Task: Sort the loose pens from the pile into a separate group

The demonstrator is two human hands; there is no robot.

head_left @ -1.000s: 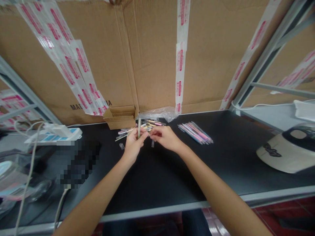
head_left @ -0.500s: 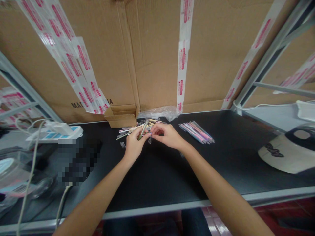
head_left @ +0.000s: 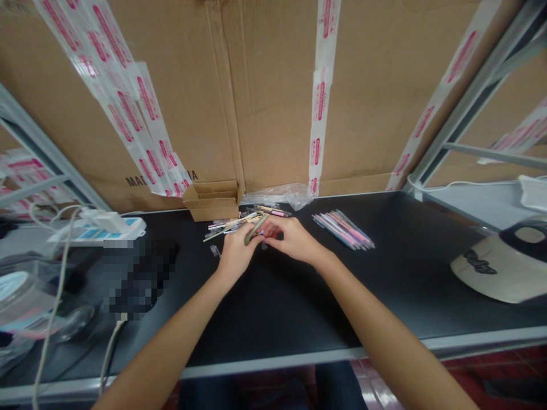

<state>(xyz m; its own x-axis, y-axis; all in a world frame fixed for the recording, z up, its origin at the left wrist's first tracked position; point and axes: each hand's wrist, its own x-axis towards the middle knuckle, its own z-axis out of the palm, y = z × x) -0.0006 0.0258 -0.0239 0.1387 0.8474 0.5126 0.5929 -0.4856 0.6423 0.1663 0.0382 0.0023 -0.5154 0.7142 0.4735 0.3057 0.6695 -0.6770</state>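
My left hand [head_left: 236, 251] is closed around a slim olive-coloured pen [head_left: 255, 229], which slants up and to the right. Fingertips of my right hand [head_left: 296, 240] are pinched together against the left thumb. Something small and bluish shows between the two hands, too small to name. Just behind them lies a loose pile of pens and pen parts [head_left: 228, 224], partly hidden by my fingers. A small clear plastic piece [head_left: 215, 250] rests left of my left hand. To the right of my right hand, several pens in pastel colours [head_left: 344, 229] lie side by side.
A small open cardboard box [head_left: 214, 210] and crumpled clear plastic [head_left: 294, 196] sit at the back against a large taped carton [head_left: 273, 114]. On the left are a power strip [head_left: 102, 228] with cables and a clear container [head_left: 21, 302]. A white visor cap [head_left: 491, 270] lies at the right.
The pen in my left hand has tipped further to the right and lower. My hands have drawn slightly closer together. The view has shifted a little.
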